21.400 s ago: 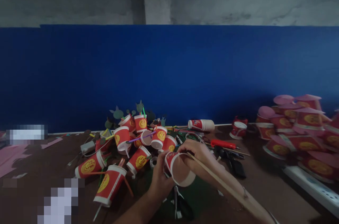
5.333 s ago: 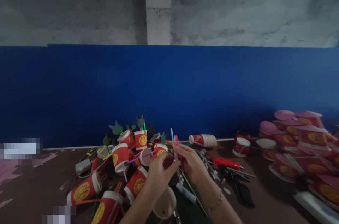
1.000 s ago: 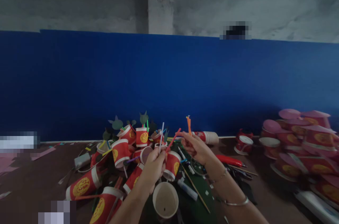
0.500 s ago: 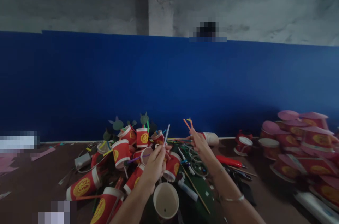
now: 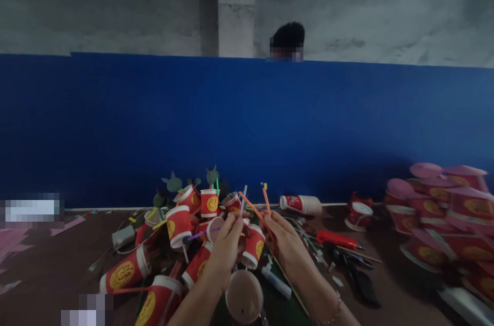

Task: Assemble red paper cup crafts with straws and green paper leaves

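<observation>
My left hand (image 5: 227, 246) is closed around a pale, translucent drinking straw (image 5: 243, 200) that points upward. My right hand (image 5: 284, 238) grips orange drinking straws (image 5: 250, 203) that fan out in a V; a small yellow bit sits at the tip of one. The tips of the two hands' straws come near each other, but whether they touch I cannot tell. Below my hands stands an open paper cup (image 5: 244, 297), seen from above. Just behind my left hand lies a red paper cup (image 5: 253, 246) with a yellow emblem.
Several red cups (image 5: 122, 274) lie heaped at the left, some with straws. A stack of nested cups (image 5: 303, 204) lies behind my right hand. Further right are a red-handled tool (image 5: 337, 239), a glue tube (image 5: 276, 282) and pink-topped cups (image 5: 466, 207). A blue partition (image 5: 247, 125) stands behind; a person's head (image 5: 289, 35) shows above it.
My right hand has moved left and down with the orange straws, close to my left hand. The left hand keeps its straw. The head above the partition has shifted left.
</observation>
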Demonstrator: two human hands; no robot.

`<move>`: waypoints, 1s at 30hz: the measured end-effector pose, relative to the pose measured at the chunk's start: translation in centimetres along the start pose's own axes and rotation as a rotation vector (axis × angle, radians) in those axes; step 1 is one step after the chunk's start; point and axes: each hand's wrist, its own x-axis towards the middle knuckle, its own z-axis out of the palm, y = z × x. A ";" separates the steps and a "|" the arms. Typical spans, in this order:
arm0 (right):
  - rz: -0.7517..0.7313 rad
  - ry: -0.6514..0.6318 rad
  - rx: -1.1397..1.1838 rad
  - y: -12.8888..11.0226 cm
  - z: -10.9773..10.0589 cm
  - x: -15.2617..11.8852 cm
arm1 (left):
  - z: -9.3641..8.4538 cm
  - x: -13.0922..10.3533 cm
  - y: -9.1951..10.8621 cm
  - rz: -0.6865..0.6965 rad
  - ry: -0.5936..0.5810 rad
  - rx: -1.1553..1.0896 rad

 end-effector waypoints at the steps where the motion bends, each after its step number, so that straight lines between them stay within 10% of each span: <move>1: -0.007 0.011 0.015 -0.1 -0.2 0.1 | 0.1 -0.1 0.1 0.006 -0.015 -0.006; 15: 0.062 -0.070 0.210 0.4 2.1 -1.3 | 0.8 -0.8 -0.3 -0.044 0.058 -0.089; 30: -0.058 -0.059 -0.259 0.2 0.8 -1.0 | 0.2 -0.7 0.5 0.046 0.207 -0.152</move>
